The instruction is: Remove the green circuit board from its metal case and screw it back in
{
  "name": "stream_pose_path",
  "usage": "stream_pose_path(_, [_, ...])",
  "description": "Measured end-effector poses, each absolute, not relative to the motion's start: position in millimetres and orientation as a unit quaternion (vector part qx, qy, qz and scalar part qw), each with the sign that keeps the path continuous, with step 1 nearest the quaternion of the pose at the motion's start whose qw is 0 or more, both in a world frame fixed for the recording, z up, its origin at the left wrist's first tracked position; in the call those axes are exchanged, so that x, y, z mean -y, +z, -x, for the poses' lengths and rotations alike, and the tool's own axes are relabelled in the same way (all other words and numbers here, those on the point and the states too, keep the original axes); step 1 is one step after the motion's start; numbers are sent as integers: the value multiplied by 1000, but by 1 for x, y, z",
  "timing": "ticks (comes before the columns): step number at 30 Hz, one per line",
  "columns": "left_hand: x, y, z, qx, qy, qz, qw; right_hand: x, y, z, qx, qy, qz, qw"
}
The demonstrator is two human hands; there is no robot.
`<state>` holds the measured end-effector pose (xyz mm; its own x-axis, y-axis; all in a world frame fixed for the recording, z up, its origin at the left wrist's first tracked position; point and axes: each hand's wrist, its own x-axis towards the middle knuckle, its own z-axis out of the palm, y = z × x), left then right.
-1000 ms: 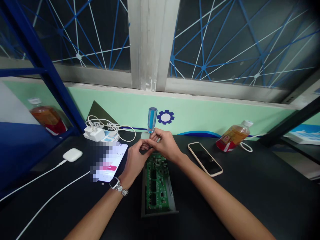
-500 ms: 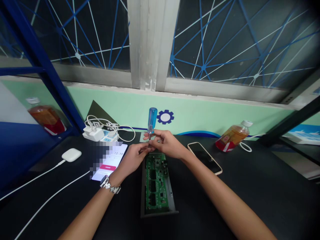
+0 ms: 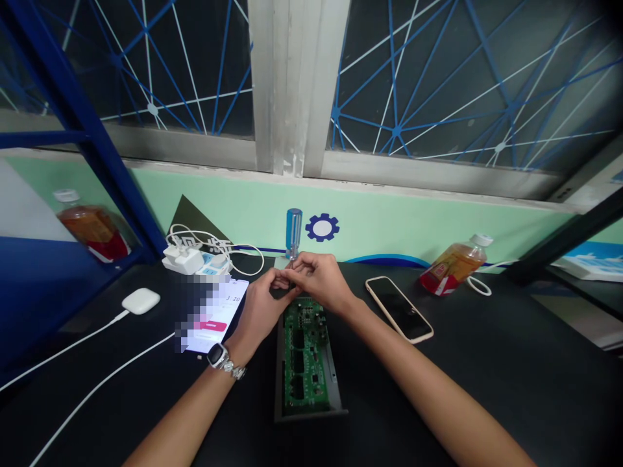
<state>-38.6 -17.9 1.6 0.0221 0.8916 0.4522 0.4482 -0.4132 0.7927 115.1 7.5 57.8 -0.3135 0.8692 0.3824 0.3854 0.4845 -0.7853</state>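
Note:
A green circuit board [image 3: 304, 357] lies in a grey tray-like casing [image 3: 335, 383] on the black table. Above its far end stands a screwdriver with a clear blue handle [image 3: 293, 232], upright. My right hand [image 3: 321, 280] pinches the screwdriver's shaft just below the handle. My left hand [image 3: 263, 305], with a watch on the wrist, has its fingertips closed at the shaft lower down, against the right hand. The tip is hidden behind my fingers.
A lit phone [image 3: 211, 316] lies left of the board, a dark phone [image 3: 399, 309] to the right. An earbud case [image 3: 141, 300] with white cables, a charger block [image 3: 187, 259] and two drink bottles [image 3: 455, 264] [image 3: 92, 230] stand around.
My left hand slid back a little and then returned to the shaft. The screwdriver stayed upright over the board's far end, now slightly more vertical.

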Motion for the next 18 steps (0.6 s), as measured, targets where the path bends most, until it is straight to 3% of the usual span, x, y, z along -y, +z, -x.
stream_pose_path(6, [20, -1, 34, -503, 497, -676, 206, -8, 51, -108, 746, 227, 449, 437])
stream_pose_path(11, [17, -3, 37, -492, 504, -661, 260, -7, 52, -108, 743, 221, 464, 429])
stream_pose_path(18, [10, 0, 49, -422, 457, -674, 399, -10, 67, -126, 768, 366, 386, 357])
